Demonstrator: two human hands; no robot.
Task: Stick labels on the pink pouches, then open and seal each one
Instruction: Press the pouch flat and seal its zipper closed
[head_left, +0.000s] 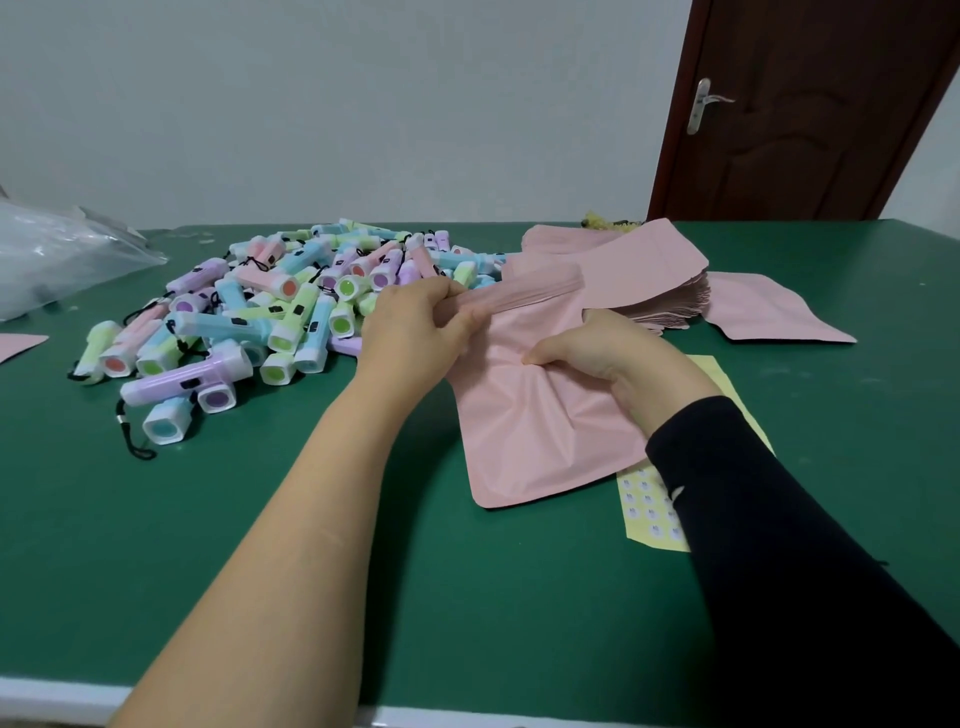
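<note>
- We see the left hand (415, 322), bare to the elbow, with its fingers curled round the left end of the zip strip (524, 299) at the top of a pink pouch (530, 426).
- The right hand (613, 358), coming out of a black sleeve (779, 545), grips the pouch lower down. Its fingers are curled into the film, which bunches into creases around them.
- The pouch lies in front of us near the middle of the green tabletop (260, 545). Its top is lifted between the two hands and its bottom edge rests flat.
- Part of a yellow label sheet (649, 509) with rows of small round stickers shows from under the pouch and the right forearm.
- Just behind the hands sits a stack of pink pouches (639, 275), and one loose pouch (769, 312) lies flat to its right.
- To the left we find a heap of pastel toy flashlights (291, 306) with black cords, touching the left hand's far side.
- A clear plastic bag (57, 254) lies at the far left, and a pink corner (18, 345) pokes in from the left edge below it.
- A brown door (810, 104) stands behind the tabletop at the right.
</note>
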